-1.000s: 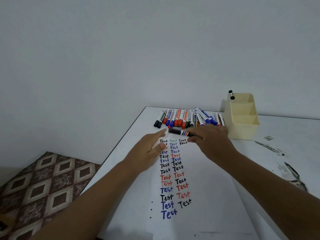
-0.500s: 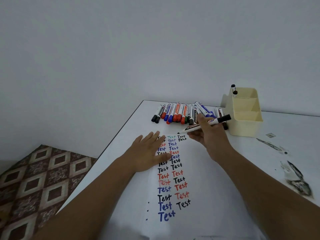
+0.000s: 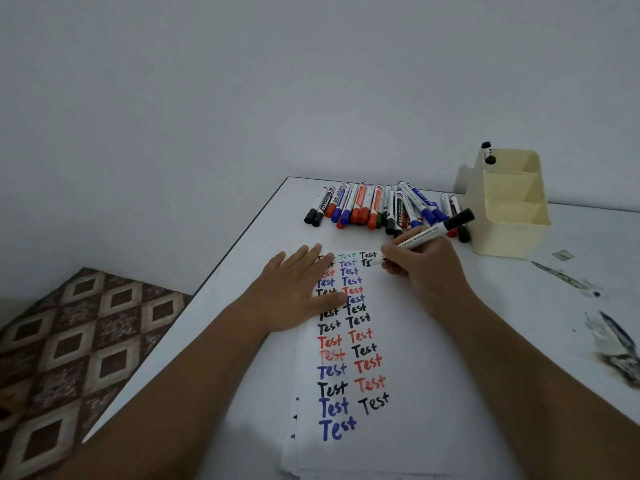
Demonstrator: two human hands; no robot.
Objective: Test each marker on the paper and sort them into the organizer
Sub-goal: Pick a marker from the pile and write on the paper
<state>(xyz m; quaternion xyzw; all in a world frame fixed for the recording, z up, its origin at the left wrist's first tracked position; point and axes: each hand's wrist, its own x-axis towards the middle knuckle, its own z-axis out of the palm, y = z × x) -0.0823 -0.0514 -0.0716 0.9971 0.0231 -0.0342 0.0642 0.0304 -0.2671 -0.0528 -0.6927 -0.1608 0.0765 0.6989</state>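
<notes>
"Test" repeated down the paper [image 3: 398, 341].

Dim, even light (soft shadows), edges warped.

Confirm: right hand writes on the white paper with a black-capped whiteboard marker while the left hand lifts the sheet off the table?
Not lifting. In the head view the left hand lies flat on the white paper, holding it down, while the right hand writes with the black-capped whiteboard marker.

We log: left hand [image 3: 298, 292] flat on paper [image 3: 408, 393]; right hand [image 3: 426, 268] gripping black marker [image 3: 427, 234], tip apparently touching paper; marker pile [image 3: 377, 209] at twelve o'clock; organizer [image 3: 509, 220] at one.
</notes>
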